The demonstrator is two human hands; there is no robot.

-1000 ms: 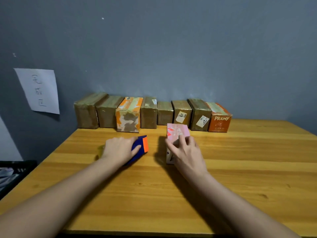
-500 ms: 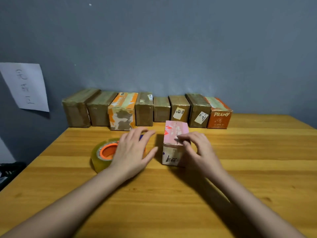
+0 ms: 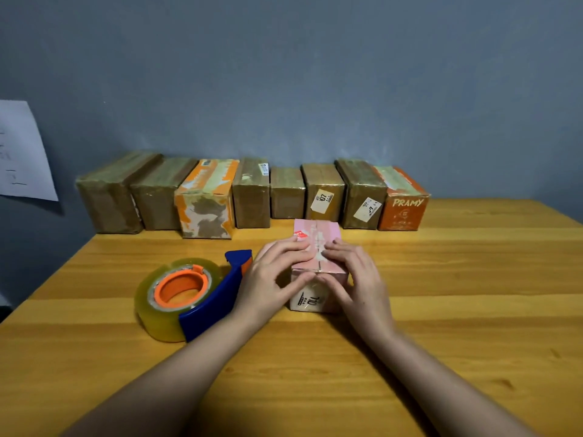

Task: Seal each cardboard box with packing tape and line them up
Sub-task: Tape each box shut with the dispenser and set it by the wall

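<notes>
Wooden table [image 3: 441, 310]: eight taped boxes [image 3: 252, 193], both hands' fingers [image 3: 285, 252] pressing one pink box [image 3: 317, 230].

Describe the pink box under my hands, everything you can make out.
The pink box is a small cardboard carton, pink on top with a red mark near its far left corner, pale on the near face with dark print reading roughly "710". A seam runs down the middle of its closed top. It stands upright on the wooden table, in front of the taped row, right of the tape dispenser. The left hand and right hand both press on its top, thumbs against the near face.
</notes>
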